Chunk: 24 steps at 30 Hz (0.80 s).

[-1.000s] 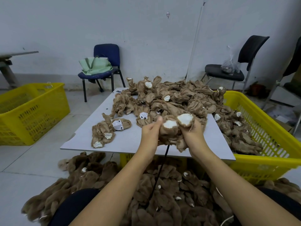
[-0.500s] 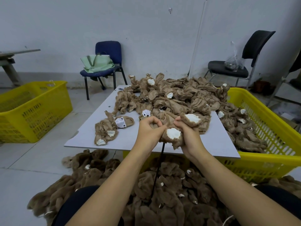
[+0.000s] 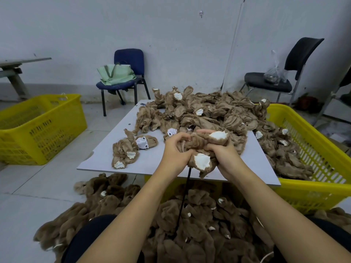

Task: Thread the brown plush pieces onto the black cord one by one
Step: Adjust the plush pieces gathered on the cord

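Note:
A brown plush piece (image 3: 202,149) with white patches is bunched between both hands above the near edge of the white board (image 3: 152,160). My left hand (image 3: 175,149) grips its left side. My right hand (image 3: 222,154) grips its right side. The black cord (image 3: 183,202) hangs straight down from under the piece into a dark brown heap of plush pieces (image 3: 190,224) on the floor by my knees. The cord's upper end is hidden inside the plush. A large pile of lighter brown pieces (image 3: 209,112) covers the board's far half.
A small separate cluster of pieces (image 3: 129,149) lies on the board's left. A yellow crate (image 3: 313,149) with more pieces stands right, another yellow crate (image 3: 38,128) left. A blue chair (image 3: 127,73) with a green bag and a black chair (image 3: 284,73) stand by the wall.
Both hands have lowered the plush piece from above the pile toward the board's near edge and bunched it tighter. The white patch now faces down toward me.

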Tool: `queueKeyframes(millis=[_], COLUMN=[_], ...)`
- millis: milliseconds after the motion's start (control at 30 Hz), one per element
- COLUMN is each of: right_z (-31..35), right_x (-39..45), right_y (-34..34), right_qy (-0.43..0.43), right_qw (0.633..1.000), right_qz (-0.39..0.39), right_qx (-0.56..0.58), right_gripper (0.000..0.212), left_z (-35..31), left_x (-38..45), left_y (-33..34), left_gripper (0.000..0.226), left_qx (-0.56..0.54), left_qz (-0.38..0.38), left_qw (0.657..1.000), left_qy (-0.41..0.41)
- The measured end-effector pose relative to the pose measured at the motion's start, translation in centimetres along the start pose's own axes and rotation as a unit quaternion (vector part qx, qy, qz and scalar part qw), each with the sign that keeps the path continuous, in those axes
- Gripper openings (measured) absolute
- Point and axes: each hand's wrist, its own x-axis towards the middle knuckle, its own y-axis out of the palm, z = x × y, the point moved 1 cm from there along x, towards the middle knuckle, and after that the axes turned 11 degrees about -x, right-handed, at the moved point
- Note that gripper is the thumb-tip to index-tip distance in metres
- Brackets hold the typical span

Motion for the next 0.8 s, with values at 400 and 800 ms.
queueKeyframes(millis=[400, 800], right_z=[-1.6, -1.2], right_x=[0.2, -0.6], right_y=[0.1, 0.6], right_qy=[0.052, 0.074], right_qw=[0.997, 0.994], right_qz=[-0.059, -0.046], right_qx=[0.008, 0.059], right_gripper=[0.053, 0.021], left_z=[0.3, 0.9], left_x=[-0.2, 0.1], left_y=[0.0, -0.5], left_gripper=[0.042, 0.009], left_qx=[0.034, -0.028], left_qz=[0.045, -0.029], left_qw=[0.998, 0.999], left_qy=[0.040, 0.011])
